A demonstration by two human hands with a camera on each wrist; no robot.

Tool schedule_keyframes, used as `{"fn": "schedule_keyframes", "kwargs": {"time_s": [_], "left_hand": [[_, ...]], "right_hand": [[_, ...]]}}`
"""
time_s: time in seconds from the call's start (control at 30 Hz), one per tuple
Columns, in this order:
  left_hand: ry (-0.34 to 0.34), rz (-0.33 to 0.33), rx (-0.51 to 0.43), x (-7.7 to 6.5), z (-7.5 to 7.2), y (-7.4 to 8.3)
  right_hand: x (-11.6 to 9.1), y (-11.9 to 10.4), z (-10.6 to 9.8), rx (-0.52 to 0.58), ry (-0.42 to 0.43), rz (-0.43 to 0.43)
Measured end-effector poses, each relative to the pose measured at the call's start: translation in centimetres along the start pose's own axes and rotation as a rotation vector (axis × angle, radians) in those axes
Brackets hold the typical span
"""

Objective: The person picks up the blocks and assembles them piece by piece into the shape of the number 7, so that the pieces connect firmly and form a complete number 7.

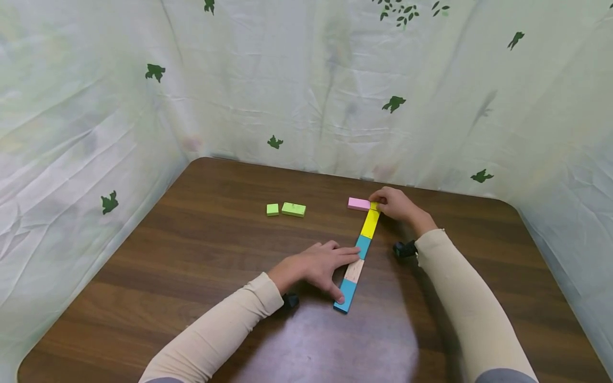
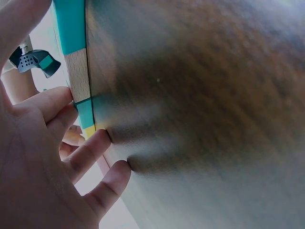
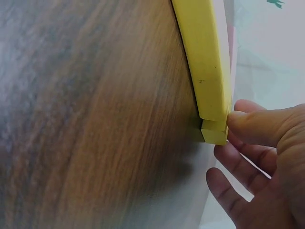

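Note:
A diagonal row of blocks lies on the brown table (image 1: 230, 250): blue (image 1: 346, 296), bare wood (image 1: 354, 271), teal (image 1: 363, 246), long yellow (image 1: 370, 224), and a small yellow block (image 1: 374, 206) at the far end. My left hand (image 1: 335, 266) lies flat, its straight fingers (image 2: 83, 155) touching the row's left side by the wood block (image 2: 78, 71) and the teal block (image 2: 86, 113). My right hand (image 1: 389, 202) pinches the small yellow block (image 3: 214, 131), thumb (image 3: 255, 126) on its end, against the long yellow block (image 3: 205, 62). A pink block (image 1: 358, 204) lies just left of it.
Two green blocks, a small one (image 1: 272, 209) and a longer one (image 1: 293, 209), lie apart at the table's middle left. A pale sheet with green leaf prints (image 1: 306, 96) walls in the table on three sides. The table's rounded near edge (image 1: 29, 361) shows at lower left.

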State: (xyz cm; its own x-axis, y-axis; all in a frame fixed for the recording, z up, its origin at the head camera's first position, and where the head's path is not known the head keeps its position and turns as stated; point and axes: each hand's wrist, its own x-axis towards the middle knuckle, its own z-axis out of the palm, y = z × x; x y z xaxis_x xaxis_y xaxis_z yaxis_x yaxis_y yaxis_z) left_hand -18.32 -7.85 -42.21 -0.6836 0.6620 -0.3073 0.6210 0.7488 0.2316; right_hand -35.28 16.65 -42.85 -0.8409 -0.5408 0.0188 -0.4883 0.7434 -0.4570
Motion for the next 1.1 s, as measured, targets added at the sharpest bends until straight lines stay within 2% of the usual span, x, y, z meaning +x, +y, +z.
{"fn": "schedule_keyframes", "kwargs": {"time_s": [0.37, 0.6, 0.7, 0.93, 1.1], "left_hand": [[-0.003, 0.003, -0.021, 0.1, 0.1, -0.2], [-0.004, 0.010, -0.024, -0.1, -0.1, -0.2], [-0.010, 0.010, -0.027, -0.1, -0.2, -0.2], [-0.013, 0.009, -0.017, 0.0, -0.1, 0.0], [-0.004, 0.003, -0.010, -0.1, -0.2, 0.1]], "right_hand": [[-0.1, -0.1, 0.1, -0.006, 0.008, -0.016], [-0.6, -0.7, 0.2, -0.044, 0.041, -0.078], [-0.8, -0.9, 0.2, -0.054, 0.030, -0.092], [-0.8, -1.2, 0.5, -0.059, -0.032, -0.038], [-0.7, -1.5, 0.6, -0.090, -0.040, -0.054]]}}
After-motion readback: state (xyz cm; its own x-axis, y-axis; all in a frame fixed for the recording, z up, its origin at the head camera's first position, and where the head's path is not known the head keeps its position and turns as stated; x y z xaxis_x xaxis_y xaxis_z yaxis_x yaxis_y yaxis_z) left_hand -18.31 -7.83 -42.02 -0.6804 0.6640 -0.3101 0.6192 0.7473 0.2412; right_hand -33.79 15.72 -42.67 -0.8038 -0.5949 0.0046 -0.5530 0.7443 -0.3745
